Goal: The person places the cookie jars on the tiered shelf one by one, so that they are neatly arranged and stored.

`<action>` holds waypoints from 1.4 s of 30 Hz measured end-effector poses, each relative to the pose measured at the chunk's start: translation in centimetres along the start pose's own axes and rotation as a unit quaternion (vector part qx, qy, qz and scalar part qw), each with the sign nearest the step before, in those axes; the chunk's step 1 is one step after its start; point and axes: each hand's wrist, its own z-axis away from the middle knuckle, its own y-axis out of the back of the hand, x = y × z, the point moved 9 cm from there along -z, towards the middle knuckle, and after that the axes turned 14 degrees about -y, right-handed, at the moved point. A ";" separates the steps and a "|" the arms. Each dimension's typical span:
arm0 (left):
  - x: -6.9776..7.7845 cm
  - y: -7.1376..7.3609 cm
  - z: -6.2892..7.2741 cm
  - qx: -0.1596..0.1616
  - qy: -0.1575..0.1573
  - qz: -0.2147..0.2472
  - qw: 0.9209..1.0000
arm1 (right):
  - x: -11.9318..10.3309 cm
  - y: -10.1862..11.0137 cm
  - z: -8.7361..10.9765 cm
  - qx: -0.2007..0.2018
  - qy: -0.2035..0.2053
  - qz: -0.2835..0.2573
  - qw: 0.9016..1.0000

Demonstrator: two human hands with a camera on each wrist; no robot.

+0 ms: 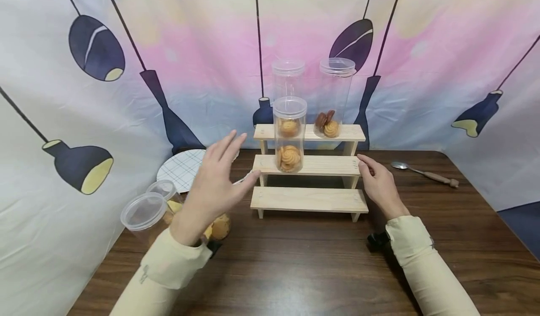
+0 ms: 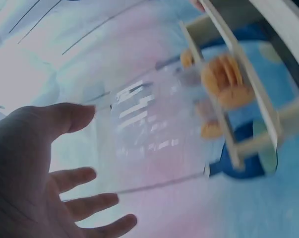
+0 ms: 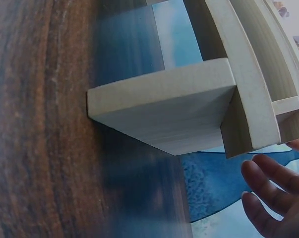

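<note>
A three-step wooden stand (image 1: 310, 199) is on the table. On its middle step stands a clear lidded jar (image 1: 289, 135) of swirled cookies. Two more jars are on the top step: one (image 1: 288, 79) partly hidden behind the first, the other (image 1: 336, 91) with a cookie and brown dried fruit or nuts. My left hand (image 1: 217, 180) is raised left of the stand, fingers spread and holding nothing. In the left wrist view a jar (image 2: 144, 119) lies beyond those fingers, apart from them. My right hand (image 1: 379, 184) is at the middle step's right end, fingers loosely bent; whether they touch is unclear.
Two clear lidded jars (image 1: 145, 213) stand at the left of the table, partly behind my left forearm, with yellow pieces and cookies (image 1: 220, 227) there. Behind them lies a white gridded plate or mat (image 1: 181, 168). A wooden-handled spoon (image 1: 423, 173) lies at the right. A printed cloth hangs behind.
</note>
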 end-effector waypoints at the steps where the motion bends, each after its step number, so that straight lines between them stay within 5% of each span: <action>1: -0.2 0.7 0.3 -0.006 0.001 -0.012 1.000 | 0.0 0.0 0.0 0.001 0.000 0.000 1.000; 8: -2.0 5.0 3.0 -0.044 0.018 -0.083 0.995 | -0.1 0.0 -0.1 0.000 0.001 -0.006 1.000; 15: -5.0 7.4 6.1 -0.137 0.082 -0.110 0.981 | 0.1 0.3 0.1 -0.005 -0.008 -0.001 1.000; 21: -6.5 9.0 8.4 -0.135 0.088 -0.106 0.981 | 0.2 0.2 0.1 -0.009 -0.005 0.003 1.000; 30: -7.3 8.9 11.2 -0.153 0.101 -0.104 0.977 | 0.0 0.1 0.1 -0.006 -0.002 -0.002 1.000; 42: -8.1 8.0 12.6 -0.170 0.107 -0.104 0.974 | 0.1 0.1 0.1 -0.008 -0.003 -0.008 1.000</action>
